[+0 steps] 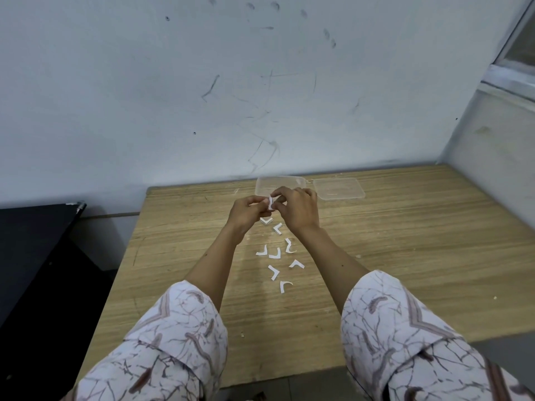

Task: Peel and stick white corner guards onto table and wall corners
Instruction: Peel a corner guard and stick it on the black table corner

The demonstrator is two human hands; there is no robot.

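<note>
Both hands (275,209) pinching corner guard (271,204), clear container (265,186) behind

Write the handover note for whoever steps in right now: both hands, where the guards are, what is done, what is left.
Left hand and right hand: both pinch one white corner guard, held above the wooden table, apparently peeling its backing.
White L-shaped pieces, guards or peeled backings, lie scattered on the table below the hands.
Clear plastic box stands open at the wall, its lid beside it.
Done: no guard visibly stuck on any corner in view.
Left: finish peeling, stick this guard, then deal with the loose pieces.
</note>
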